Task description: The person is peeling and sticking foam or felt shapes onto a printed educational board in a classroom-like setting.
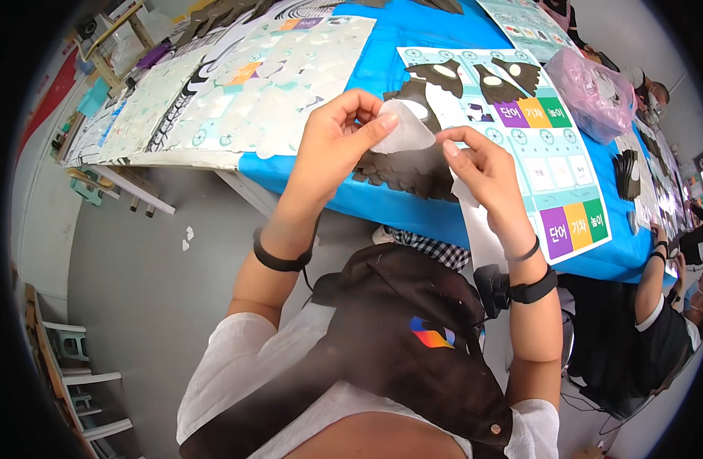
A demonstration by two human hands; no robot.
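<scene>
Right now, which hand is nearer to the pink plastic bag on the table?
The right hand; the pink plastic bag lies just beyond it, to its right. The left hand is farther left.

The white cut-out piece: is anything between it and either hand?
Nothing visible. The left hand pinches the white cut-out piece at its left edge, and the right hand has its fingertips at the piece's right edge. Both hands hold it in the air above the pile of dark pieces on the blue table.
</scene>
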